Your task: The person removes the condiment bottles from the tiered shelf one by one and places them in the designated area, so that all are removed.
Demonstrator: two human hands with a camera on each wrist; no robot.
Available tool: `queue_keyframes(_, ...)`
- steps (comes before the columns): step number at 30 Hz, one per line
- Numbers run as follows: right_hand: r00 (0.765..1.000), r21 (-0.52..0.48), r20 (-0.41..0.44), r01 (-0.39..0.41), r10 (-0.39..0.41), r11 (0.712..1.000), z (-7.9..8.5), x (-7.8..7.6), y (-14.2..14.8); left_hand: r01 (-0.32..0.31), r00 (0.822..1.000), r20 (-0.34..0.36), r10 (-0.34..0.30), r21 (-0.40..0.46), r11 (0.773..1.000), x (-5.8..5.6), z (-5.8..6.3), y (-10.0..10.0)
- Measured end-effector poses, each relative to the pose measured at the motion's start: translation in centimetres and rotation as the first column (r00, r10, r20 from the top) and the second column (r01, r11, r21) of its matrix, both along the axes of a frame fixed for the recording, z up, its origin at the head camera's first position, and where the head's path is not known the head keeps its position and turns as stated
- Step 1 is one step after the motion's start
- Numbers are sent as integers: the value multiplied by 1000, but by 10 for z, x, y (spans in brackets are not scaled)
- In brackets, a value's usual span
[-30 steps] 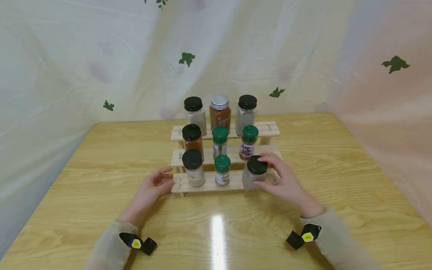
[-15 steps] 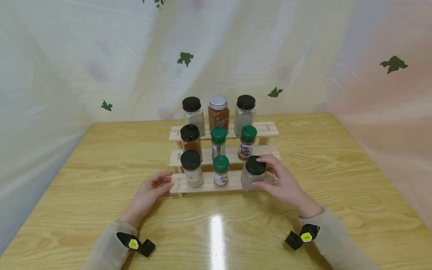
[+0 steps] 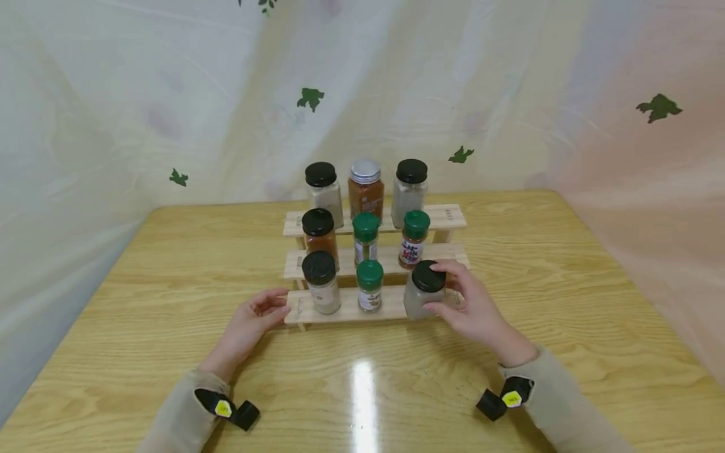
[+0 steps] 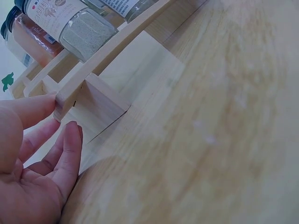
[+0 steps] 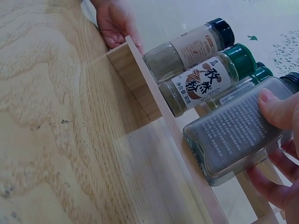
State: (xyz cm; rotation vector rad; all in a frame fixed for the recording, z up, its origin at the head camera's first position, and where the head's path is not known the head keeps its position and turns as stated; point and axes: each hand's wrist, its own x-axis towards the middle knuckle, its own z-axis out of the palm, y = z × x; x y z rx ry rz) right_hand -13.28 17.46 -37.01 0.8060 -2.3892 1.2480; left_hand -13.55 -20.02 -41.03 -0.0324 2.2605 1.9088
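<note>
A three-tier wooden spice rack (image 3: pixel 391 311) carries jars on every step. My left hand (image 3: pixel 249 326) is at the left end of the lowest shelf; in the left wrist view its thumb and a finger pinch the shelf's end (image 4: pixel 63 103), the other fingers curling below. With my right hand (image 3: pixel 474 308) I grip a black-capped glass spice jar (image 3: pixel 421 299) of greyish powder at the right of that shelf. In the right wrist view the thumb lies on this jar's printed side and fingers on the opposite side; its base is at the shelf's front edge.
Sharing the lowest shelf are a green-capped jar (image 3: pixel 370 290) and a black-capped jar (image 3: pixel 325 290). Higher up stand an orange-brown jar (image 3: pixel 320 240), two green-capped jars, and a back row including a silver-lidded jar (image 3: pixel 366 192). A patterned curtain (image 3: pixel 362 94) hangs behind the table (image 3: pixel 187 264).
Both hands keep their holds on the rack and the jar. The whole head view has shifted slightly left; nothing on the rack has visibly changed place.
</note>
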Motion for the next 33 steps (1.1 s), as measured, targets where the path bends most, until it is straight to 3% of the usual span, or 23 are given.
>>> queue_keyframes(14, 999, -2, 39, -16, 16, 1000, 4, 0, 6, -9, 1000, 1, 9, -20, 1000, 2, 0, 2)
queue_keyframes(26, 1000, -7, -6, -10, 10, 1000, 17, -2, 24, -22, 1000, -17, 21, -54, 998, 1, 1, 1)
queue_keyframes(33, 999, -33, 43, 14, -13, 999, 16, 1, 39, -30, 999, -19, 28, -67, 997, 1, 0, 2)
